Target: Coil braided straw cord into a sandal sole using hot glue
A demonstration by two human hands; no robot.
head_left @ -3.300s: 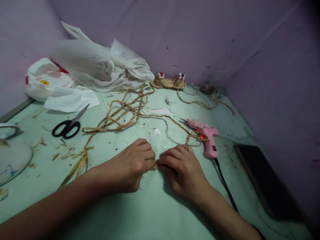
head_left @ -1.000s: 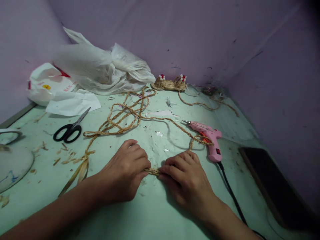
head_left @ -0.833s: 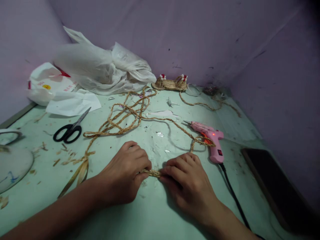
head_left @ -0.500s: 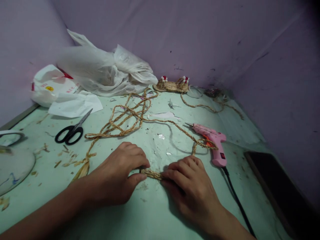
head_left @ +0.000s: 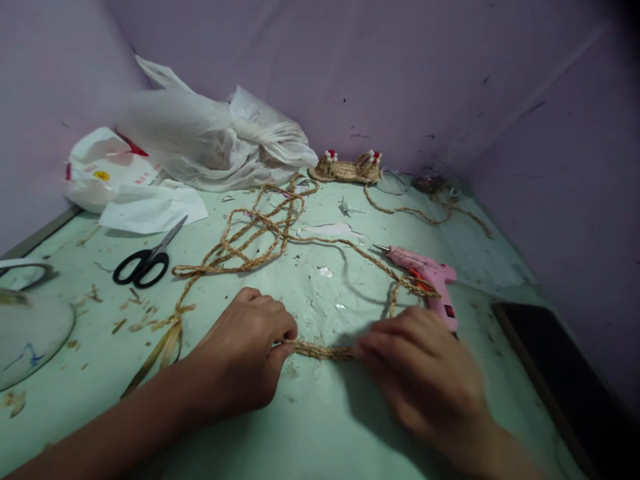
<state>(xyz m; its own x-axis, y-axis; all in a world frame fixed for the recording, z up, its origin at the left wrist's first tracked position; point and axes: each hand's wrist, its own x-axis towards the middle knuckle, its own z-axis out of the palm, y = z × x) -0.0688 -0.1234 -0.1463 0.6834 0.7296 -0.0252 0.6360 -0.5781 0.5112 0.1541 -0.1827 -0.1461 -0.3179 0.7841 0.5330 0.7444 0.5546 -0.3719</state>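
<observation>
A short strip of braided straw rope [head_left: 323, 351], its rows lying side by side, stretches between my hands just above or on the table. My left hand [head_left: 245, 357] pinches the strip's left end between thumb and fingers. At the right end, my right hand [head_left: 425, 373] is closed on the rope, its fingertips smeared by motion. From behind the right hand the rope runs up past a pink glue gun [head_left: 420, 263] and back to a loose tangle of rope [head_left: 250, 240]. What lies under the right palm is hidden.
Black-handled scissors [head_left: 150, 260] lie left of the tangle. Behind are white plastic bags [head_left: 215, 140] and a woven straw piece with red and white beads [head_left: 345, 171]. A dark phone-like slab [head_left: 545, 360] lies at right, a rounded pale object [head_left: 35, 333] at left. Straw scraps litter the table.
My right hand has slid to the right, and more of the braided strip shows between the hands. My left hand keeps its pinch in nearly the same place.
</observation>
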